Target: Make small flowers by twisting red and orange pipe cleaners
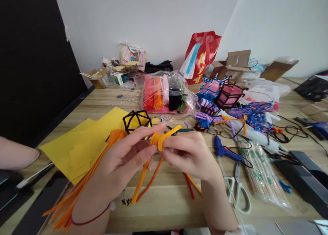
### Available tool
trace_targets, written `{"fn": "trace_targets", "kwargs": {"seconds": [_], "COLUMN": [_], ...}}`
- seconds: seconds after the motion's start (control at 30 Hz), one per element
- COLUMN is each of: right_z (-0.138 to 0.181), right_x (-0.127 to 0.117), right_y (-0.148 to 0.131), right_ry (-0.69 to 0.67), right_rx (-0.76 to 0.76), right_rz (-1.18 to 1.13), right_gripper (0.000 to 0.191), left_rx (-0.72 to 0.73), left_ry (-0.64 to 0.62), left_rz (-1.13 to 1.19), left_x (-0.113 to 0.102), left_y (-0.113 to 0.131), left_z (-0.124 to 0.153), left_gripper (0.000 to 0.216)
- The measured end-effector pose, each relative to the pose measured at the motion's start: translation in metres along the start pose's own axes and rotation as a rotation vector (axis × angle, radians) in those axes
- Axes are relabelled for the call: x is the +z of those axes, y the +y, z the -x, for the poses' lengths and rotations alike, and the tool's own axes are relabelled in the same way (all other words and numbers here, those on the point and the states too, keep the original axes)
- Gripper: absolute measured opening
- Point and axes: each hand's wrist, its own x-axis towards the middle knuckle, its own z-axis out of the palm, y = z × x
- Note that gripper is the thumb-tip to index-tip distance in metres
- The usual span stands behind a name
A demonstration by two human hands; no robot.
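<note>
Between both hands, above the middle of the table, is an orange pipe cleaner (156, 139) wound into a thick coil. My left hand (128, 156) pinches the coil from the left, with a straight orange length hanging below. From the right, my right hand (188, 153) grips the coil near its free end, which sticks up to the right. Below the hands, a few red and orange stems (189, 185) show on the table. Behind my left hand stands a black pipe-cleaner frame (137, 121) with yellow in it. A bundle of orange pipe cleaners (84, 183) lies beside my left forearm.
Yellow sheets (102, 125) lie at left, near another person's arm (17, 154). A plastic bag of coloured pipe cleaners (166, 91) sits behind. On the right are a blue glue gun (227, 151), scissors (238, 190), wrapped wooden sticks (263, 173) and pink lanterns (229, 94).
</note>
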Motion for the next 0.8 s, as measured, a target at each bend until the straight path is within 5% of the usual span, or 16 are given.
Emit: {"fn": "trace_targets", "kwargs": {"seconds": [0.17,0.27,0.5,0.8], "right_z": [-0.004,-0.006,-0.005,-0.005], "right_x": [0.011,0.016,0.014,0.010], "right_y": [-0.009,-0.012,-0.011,-0.007], "right_ry": [0.179,0.168,0.155,0.089], "right_rx": [0.360,0.516,0.402,0.427], "right_rz": [-0.351,-0.602,-0.442,-0.483], "right_gripper": [0.014,0.025,0.010,0.024], "left_rx": [0.068,0.119,0.063,0.075], "left_ry": [-0.005,0.019,0.123,0.091], "left_rz": [0.088,0.009,-0.069,-0.004], "left_x": [0.004,0.006,0.003,0.005], "left_y": [-0.010,-0.006,-0.002,-0.008], "left_z": [0.008,0.012,0.014,0.006], "left_gripper": [0.052,0.052,0.029,0.047]}}
